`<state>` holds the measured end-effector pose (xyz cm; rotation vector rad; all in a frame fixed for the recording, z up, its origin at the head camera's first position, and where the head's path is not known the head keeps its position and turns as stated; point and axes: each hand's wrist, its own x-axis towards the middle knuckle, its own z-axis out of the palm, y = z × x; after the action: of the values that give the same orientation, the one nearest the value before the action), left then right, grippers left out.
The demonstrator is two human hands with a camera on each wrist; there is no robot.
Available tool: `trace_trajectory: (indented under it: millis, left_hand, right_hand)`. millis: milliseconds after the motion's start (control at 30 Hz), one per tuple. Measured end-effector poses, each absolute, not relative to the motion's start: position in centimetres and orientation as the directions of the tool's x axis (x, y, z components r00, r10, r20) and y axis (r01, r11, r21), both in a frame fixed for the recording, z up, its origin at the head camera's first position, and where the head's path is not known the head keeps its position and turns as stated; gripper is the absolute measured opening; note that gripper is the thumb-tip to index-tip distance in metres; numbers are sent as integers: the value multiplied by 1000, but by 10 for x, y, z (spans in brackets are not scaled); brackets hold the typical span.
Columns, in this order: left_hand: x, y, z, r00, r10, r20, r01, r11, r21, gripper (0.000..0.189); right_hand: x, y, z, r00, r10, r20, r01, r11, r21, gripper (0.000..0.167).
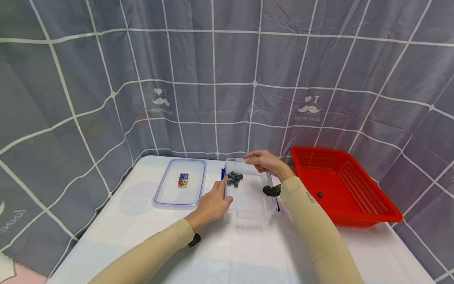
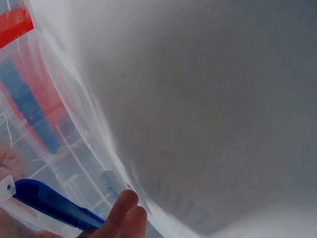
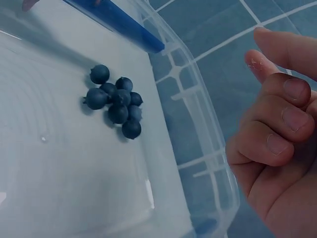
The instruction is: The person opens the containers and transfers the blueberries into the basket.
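Note:
A clear plastic container with blue side clasps stands on the white table. A small cluster of blueberries lies on its floor, towards the far left in the head view. My left hand holds the container's left wall, thumb at the rim. In the left wrist view its fingers show beside a blue clasp. Over the far right part of the container hovers my right hand, nothing in it. Its index finger is extended and the other fingers curl loosely.
Left of the container lies a clear lid with a blue-edged seal and a colourful label. A red plastic basket stands on the right, one blueberry inside. A grey checked curtain hangs behind the table.

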<state>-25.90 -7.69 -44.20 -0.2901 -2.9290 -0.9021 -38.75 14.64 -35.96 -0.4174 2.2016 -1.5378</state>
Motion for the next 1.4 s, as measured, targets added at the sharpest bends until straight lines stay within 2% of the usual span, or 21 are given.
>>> trace_trajectory:
  millis: [300,867,1133,1400]
  left_hand:
    - [-258,-78,-443,-982,163,99,191,810,555,77]
    - [-261,-75,-445,-980,157,120,198,815,545,77]
    - [-261,-75,-445,-982,140,124,185,820,541,76]
    - [-262,-75,-445,-983,137,124,183,825,535,77]
  right_hand:
    - [-393,122,-376,-845,-493,-206,11,369,-929,43]
    - [-397,108,-407,-848,-441,-296,113,394,-912,47]
    - [-397,106,-420,-863,-374,-340,178,405,-897,39]
    - [-397,105,-426,-877,-333,-347,188,428,-884,34]
